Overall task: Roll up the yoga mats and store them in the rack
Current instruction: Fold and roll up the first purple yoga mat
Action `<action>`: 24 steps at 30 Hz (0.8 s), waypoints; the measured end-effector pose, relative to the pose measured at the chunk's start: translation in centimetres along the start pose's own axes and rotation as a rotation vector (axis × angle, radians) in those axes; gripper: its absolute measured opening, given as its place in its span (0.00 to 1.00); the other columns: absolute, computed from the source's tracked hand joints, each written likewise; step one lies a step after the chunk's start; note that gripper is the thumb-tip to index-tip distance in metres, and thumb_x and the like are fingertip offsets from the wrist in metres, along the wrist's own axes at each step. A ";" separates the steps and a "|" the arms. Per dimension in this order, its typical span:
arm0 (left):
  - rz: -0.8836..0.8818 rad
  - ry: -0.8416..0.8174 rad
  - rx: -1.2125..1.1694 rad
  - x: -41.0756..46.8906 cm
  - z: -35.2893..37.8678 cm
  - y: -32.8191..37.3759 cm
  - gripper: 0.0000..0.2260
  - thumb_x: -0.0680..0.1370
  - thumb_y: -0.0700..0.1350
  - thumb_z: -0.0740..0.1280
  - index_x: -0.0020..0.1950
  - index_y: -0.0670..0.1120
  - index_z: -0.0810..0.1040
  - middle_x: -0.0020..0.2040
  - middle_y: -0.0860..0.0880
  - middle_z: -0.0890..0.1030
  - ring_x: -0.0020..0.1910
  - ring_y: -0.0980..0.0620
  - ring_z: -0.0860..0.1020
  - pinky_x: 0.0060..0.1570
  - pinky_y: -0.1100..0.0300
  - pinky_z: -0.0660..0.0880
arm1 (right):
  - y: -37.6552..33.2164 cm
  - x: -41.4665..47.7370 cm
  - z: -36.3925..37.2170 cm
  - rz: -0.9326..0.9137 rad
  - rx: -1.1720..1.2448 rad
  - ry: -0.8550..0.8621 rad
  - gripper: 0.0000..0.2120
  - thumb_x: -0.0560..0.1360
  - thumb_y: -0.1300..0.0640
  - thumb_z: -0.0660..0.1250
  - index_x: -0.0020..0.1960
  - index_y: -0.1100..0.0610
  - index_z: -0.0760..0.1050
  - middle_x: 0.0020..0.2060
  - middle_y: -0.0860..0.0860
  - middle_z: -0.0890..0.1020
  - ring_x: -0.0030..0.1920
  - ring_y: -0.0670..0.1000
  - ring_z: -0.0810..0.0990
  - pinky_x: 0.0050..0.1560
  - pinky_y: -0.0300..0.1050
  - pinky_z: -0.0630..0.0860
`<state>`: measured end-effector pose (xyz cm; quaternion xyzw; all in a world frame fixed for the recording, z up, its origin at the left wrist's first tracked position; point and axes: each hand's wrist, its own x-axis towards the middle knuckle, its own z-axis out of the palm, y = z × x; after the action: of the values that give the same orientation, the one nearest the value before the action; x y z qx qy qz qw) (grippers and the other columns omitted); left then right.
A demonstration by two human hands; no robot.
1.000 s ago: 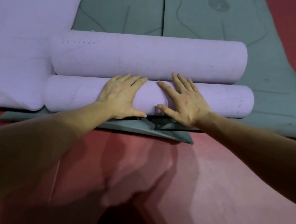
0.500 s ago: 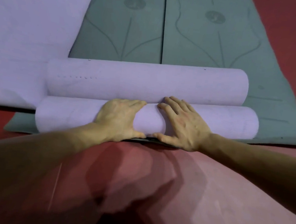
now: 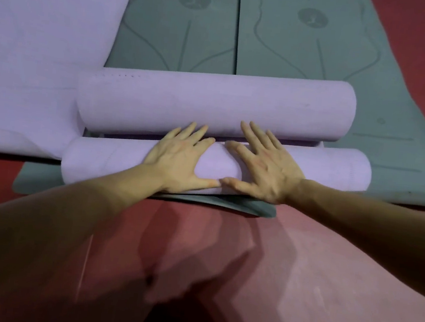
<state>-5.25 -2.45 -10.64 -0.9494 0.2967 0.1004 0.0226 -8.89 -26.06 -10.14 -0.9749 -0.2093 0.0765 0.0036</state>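
Two rolled lilac yoga mats lie side by side across the floor. The near roll (image 3: 323, 167) is thinner and the far roll (image 3: 212, 103) is thicker. My left hand (image 3: 180, 157) and my right hand (image 3: 263, 166) press flat on the middle of the near roll, fingers spread, thumbs almost touching, fingertips reaching the gap between the rolls. Both rolls rest on flat grey-green mats (image 3: 310, 47) with line patterns. No rack is in view.
A flat lilac mat (image 3: 42, 51) spreads at the left, beside the far roll. A grey-green mat's edge (image 3: 214, 204) curls up under the near roll. The red floor (image 3: 299, 275) stretches toward me and at the far right.
My fingers have straightened and spread flat over the near roll after curling around it half a second ago. A narrow gap now shows between the two rolls.
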 end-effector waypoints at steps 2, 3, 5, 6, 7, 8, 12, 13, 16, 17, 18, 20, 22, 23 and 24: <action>0.000 -0.001 0.011 0.5 -0.2 -0.3 0.53 0.65 0.82 0.43 0.82 0.51 0.57 0.84 0.46 0.52 0.83 0.45 0.49 0.80 0.47 0.49 | -0.3 -0.4 0.6 -0.006 -0.003 -0.032 0.48 0.74 0.21 0.40 0.84 0.49 0.54 0.83 0.61 0.52 0.83 0.62 0.50 0.81 0.62 0.50; 0.001 0.004 0.013 0.7 -0.2 -0.5 0.53 0.65 0.82 0.43 0.82 0.51 0.57 0.84 0.45 0.51 0.83 0.46 0.49 0.80 0.47 0.49 | -0.3 -0.3 0.6 0.002 0.002 -0.038 0.48 0.74 0.21 0.37 0.84 0.48 0.52 0.83 0.61 0.53 0.83 0.62 0.50 0.81 0.62 0.50; 0.004 0.024 0.016 1.1 -0.3 -0.7 0.52 0.67 0.81 0.41 0.82 0.51 0.57 0.84 0.45 0.52 0.82 0.47 0.52 0.80 0.46 0.48 | 0.0 0.5 0.3 0.018 0.003 -0.032 0.46 0.74 0.22 0.36 0.84 0.47 0.52 0.82 0.61 0.54 0.82 0.63 0.52 0.81 0.62 0.50; 0.009 0.042 0.024 1.2 -0.3 -0.8 0.50 0.68 0.80 0.41 0.82 0.51 0.57 0.84 0.45 0.53 0.82 0.47 0.54 0.80 0.46 0.49 | 0.1 1.0 0.2 0.026 0.000 -0.025 0.44 0.75 0.23 0.37 0.84 0.46 0.52 0.82 0.61 0.55 0.82 0.63 0.52 0.81 0.62 0.51; 0.014 0.064 0.039 1.2 -0.2 -0.9 0.48 0.70 0.78 0.40 0.83 0.50 0.57 0.83 0.46 0.55 0.81 0.47 0.56 0.80 0.46 0.50 | 0.4 1.4 0.1 0.036 0.002 -0.022 0.43 0.76 0.24 0.38 0.84 0.45 0.52 0.83 0.60 0.55 0.82 0.63 0.52 0.80 0.62 0.51; 0.017 0.082 0.055 1.2 -0.1 -0.8 0.47 0.72 0.76 0.40 0.83 0.50 0.57 0.83 0.46 0.56 0.81 0.46 0.57 0.80 0.45 0.51 | 0.6 1.9 -0.1 0.047 0.011 -0.022 0.42 0.76 0.25 0.37 0.84 0.44 0.52 0.83 0.59 0.54 0.83 0.62 0.51 0.80 0.62 0.51; -0.021 0.079 0.024 1.4 0.3 -1.2 0.44 0.73 0.74 0.39 0.83 0.52 0.55 0.83 0.45 0.57 0.82 0.43 0.55 0.79 0.43 0.52 | 1.4 3.6 -0.5 0.079 0.044 -0.034 0.41 0.76 0.27 0.37 0.83 0.43 0.54 0.83 0.58 0.51 0.83 0.61 0.48 0.80 0.63 0.51; -0.036 0.065 0.007 1.6 0.3 -1.4 0.44 0.72 0.75 0.39 0.83 0.53 0.54 0.83 0.44 0.56 0.82 0.42 0.54 0.79 0.42 0.52 | 1.4 3.8 -0.6 0.085 0.044 -0.029 0.40 0.76 0.27 0.37 0.83 0.43 0.54 0.83 0.59 0.50 0.83 0.61 0.47 0.80 0.63 0.51; -0.047 0.049 0.033 2.3 0.0 -1.8 0.43 0.72 0.75 0.38 0.83 0.56 0.54 0.83 0.44 0.55 0.82 0.42 0.53 0.79 0.40 0.50 | 1.2 3.3 -0.2 0.071 0.029 -0.007 0.39 0.78 0.28 0.39 0.84 0.44 0.53 0.83 0.60 0.50 0.83 0.62 0.47 0.81 0.61 0.48; -0.043 0.054 0.064 2.4 -0.1 -1.9 0.43 0.72 0.75 0.39 0.82 0.56 0.56 0.83 0.44 0.55 0.82 0.41 0.53 0.79 0.38 0.48 | 1.1 2.9 0.0 0.060 0.017 -0.003 0.39 0.78 0.28 0.40 0.84 0.45 0.52 0.83 0.60 0.50 0.83 0.62 0.47 0.81 0.61 0.48; -0.037 0.058 0.093 2.5 -0.2 -1.9 0.42 0.72 0.75 0.39 0.82 0.56 0.57 0.83 0.44 0.56 0.82 0.40 0.54 0.78 0.37 0.46 | 1.0 2.6 0.2 0.053 0.008 -0.006 0.39 0.78 0.28 0.40 0.84 0.45 0.50 0.83 0.60 0.51 0.83 0.62 0.47 0.81 0.60 0.47; -0.032 0.064 0.118 2.6 -0.3 -2.0 0.42 0.72 0.74 0.39 0.81 0.56 0.58 0.83 0.43 0.57 0.82 0.40 0.55 0.78 0.36 0.44 | 1.0 2.5 0.2 0.062 0.002 -0.032 0.40 0.77 0.27 0.39 0.84 0.44 0.49 0.83 0.59 0.51 0.83 0.62 0.48 0.81 0.60 0.47; -0.043 0.074 0.109 2.5 -0.2 -2.0 0.42 0.73 0.73 0.39 0.82 0.55 0.58 0.83 0.43 0.56 0.82 0.41 0.55 0.78 0.37 0.44 | 1.1 3.1 -0.1 0.077 0.003 -0.051 0.41 0.76 0.27 0.37 0.84 0.44 0.50 0.83 0.59 0.52 0.83 0.62 0.48 0.81 0.61 0.48; -0.051 0.082 0.102 2.4 -0.1 -2.0 0.42 0.73 0.73 0.39 0.82 0.54 0.57 0.83 0.43 0.56 0.82 0.42 0.55 0.79 0.37 0.44 | 1.3 3.6 -0.3 0.082 0.004 -0.047 0.41 0.75 0.27 0.37 0.84 0.43 0.51 0.83 0.59 0.53 0.83 0.62 0.49 0.81 0.62 0.49; -0.058 0.086 0.095 2.4 0.0 -1.9 0.42 0.73 0.73 0.39 0.83 0.53 0.56 0.83 0.43 0.56 0.82 0.43 0.54 0.79 0.38 0.44 | 1.5 4.1 -0.4 0.083 0.007 -0.043 0.42 0.75 0.26 0.36 0.83 0.43 0.53 0.83 0.59 0.54 0.83 0.62 0.49 0.80 0.62 0.49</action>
<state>-2.25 -2.22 -11.15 -0.9589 0.2742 0.0447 0.0579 -4.52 -25.73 -10.38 -0.9808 -0.1683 0.0981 -0.0006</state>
